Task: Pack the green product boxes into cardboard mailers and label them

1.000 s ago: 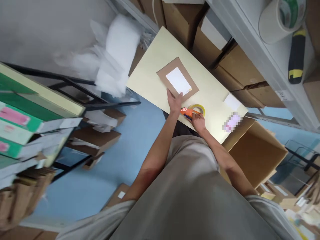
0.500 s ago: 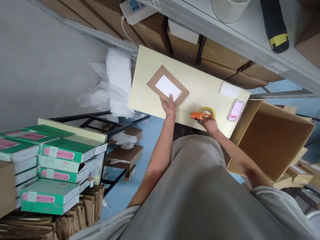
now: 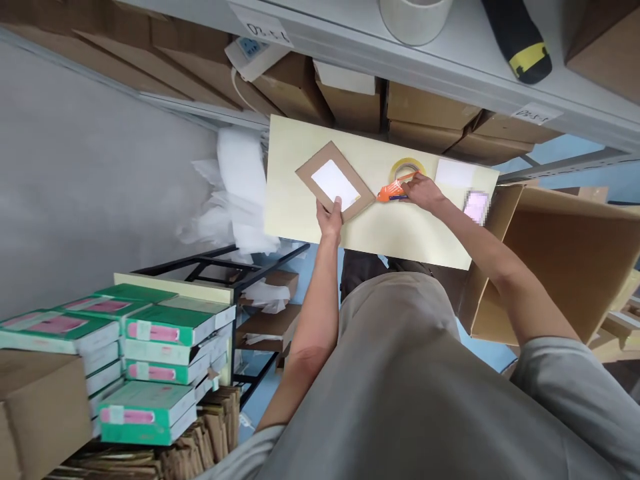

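A flat brown cardboard parcel (image 3: 306,168) with a white label (image 3: 333,183) lies at an angle on the cream tabletop (image 3: 287,213). Its near edge is in the grip of my left hand (image 3: 330,219), thumb on the label and fingers underneath. My right hand (image 3: 421,191) is closed around an orange tape dispenser (image 3: 387,194) carrying a roll of yellowish tape (image 3: 406,162). The dispenser's front end is close to the parcel's right corner; whether they touch I cannot tell.
White paper (image 3: 456,172) and a blurred pink item (image 3: 477,207) lie at the table's right. Beyond stands a large open carton (image 3: 560,267). Green boxes (image 3: 150,400) are stacked at lower left, white wrapping (image 3: 243,187) hangs left, and a shelf (image 3: 330,33) crosses above.
My right hand has lifted the tape dispenser up and toward the parcel, its roll now beyond the hand. My left hand still grips the parcel, which has turned slightly. The camera view has shifted.
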Demonstrator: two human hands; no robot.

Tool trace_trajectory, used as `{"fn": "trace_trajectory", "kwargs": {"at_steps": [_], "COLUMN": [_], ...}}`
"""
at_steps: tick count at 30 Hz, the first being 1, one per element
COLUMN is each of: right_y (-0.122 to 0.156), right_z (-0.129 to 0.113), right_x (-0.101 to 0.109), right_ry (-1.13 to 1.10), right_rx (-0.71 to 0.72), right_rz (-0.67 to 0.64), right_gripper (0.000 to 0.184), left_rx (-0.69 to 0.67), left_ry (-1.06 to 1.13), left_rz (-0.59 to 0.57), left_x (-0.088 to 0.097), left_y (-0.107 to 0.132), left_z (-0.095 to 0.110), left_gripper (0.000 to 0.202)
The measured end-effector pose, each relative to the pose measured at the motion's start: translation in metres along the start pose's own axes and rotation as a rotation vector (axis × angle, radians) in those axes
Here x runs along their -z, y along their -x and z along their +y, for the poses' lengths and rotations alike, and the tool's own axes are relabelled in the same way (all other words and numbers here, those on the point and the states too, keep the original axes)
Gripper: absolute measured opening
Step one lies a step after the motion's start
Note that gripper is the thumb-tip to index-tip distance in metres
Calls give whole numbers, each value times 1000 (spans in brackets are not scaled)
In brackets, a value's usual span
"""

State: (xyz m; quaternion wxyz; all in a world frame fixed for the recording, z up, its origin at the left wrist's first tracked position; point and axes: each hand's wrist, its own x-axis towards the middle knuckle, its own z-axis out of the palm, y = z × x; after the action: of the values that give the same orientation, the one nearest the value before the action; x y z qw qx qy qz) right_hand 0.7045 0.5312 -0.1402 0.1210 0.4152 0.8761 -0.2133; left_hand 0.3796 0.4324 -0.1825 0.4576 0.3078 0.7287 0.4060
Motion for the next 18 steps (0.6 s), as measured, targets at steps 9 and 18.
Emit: {"fn": "trace_trajectory", "kwargs": {"at_steps": [9,18], "right_y": [-13,0], "right_z": [-89,-169], "right_x": [-20,-45], "right_ry": [47,10], "right_rx": [152,109], "right_rz": [-146,-146], "right_gripper": [44,52], "left_rx": [-80,-367], "left_ry": [-187,-698], "left_rz": [-304,229], "left_x": [56,14], "left_y": [-45,-13], "left_z": [39,45], "left_gripper": [75,51]}}
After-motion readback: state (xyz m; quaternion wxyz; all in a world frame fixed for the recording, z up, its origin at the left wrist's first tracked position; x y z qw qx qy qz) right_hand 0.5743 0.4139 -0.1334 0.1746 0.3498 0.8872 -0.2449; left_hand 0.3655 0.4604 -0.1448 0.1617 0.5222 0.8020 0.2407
